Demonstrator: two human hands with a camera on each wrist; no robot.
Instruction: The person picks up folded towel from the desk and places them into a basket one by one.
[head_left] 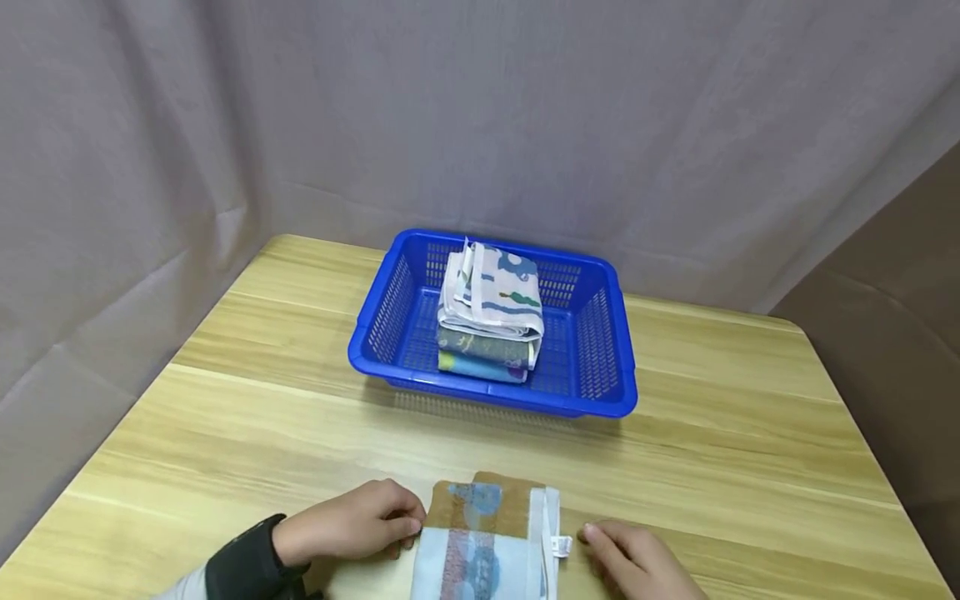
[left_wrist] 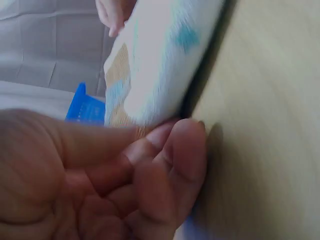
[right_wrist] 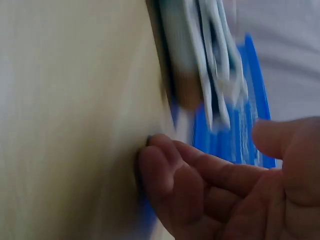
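Observation:
A folded cloth towel (head_left: 487, 533), brown and pale blue with a white hem and a small label, lies on the table near its front edge. At its left edge, my left hand (head_left: 363, 521) has curled fingers and appears to pinch the fabric between thumb and forefinger. The left wrist view shows the thumb tip against the brown part of the towel (left_wrist: 119, 67). My right hand (head_left: 641, 558) is to the right of the label, apart from the towel, thumb spread away from loosely bent fingers (right_wrist: 175, 175). Nothing is in it.
Behind the towel stands a blue plastic basket (head_left: 495, 392) with slotted walls. Inside it are stacked folded towels (head_left: 495, 292), the top one white with blue and green patterns. A grey curtain (head_left: 480, 117) hangs beyond the wooden table (head_left: 247, 408).

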